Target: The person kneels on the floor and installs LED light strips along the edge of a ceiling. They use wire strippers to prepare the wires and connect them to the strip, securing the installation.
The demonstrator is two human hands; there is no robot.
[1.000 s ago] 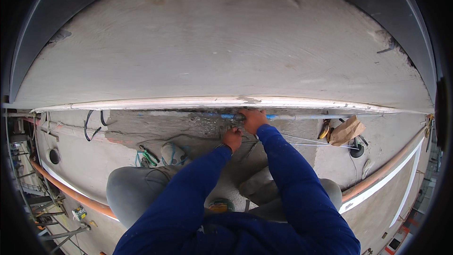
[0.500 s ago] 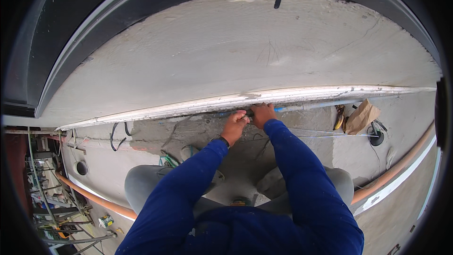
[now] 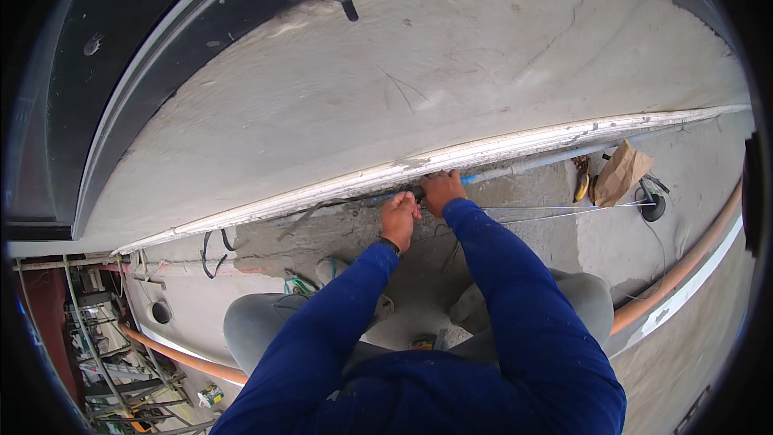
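At the foot of the pale wall [image 3: 322, 105], under a white ribbed strip [image 3: 515, 136], both my hands work close together on a thin pipe. My right hand [image 3: 442, 192] is closed over a dark piece [image 3: 417, 192] on that pipe, its fingertips partly hidden against the strip. Just left of it, my left hand [image 3: 398, 221] has its fingers curled in beside the dark piece; what they hold, if anything, is hidden. A bright blue section [image 3: 469, 180] shows right of my right hand, and the pale pipe [image 3: 547, 162] continues along the wall.
Thin taut strings run right to a round black object [image 3: 652, 207]. Near it are a brown paper bag [image 3: 622, 174] and a yellow-and-dark item [image 3: 581, 178]. Black cable loops [image 3: 213, 254] stick up at left. Orange pipe [image 3: 185, 354] edges the ledge, beside a round hole [image 3: 161, 312].
The view has tilted, so the wall strip slopes more steeply up to the right. Both hands stay at the same spot on the pipe, with the left hand slightly turned.
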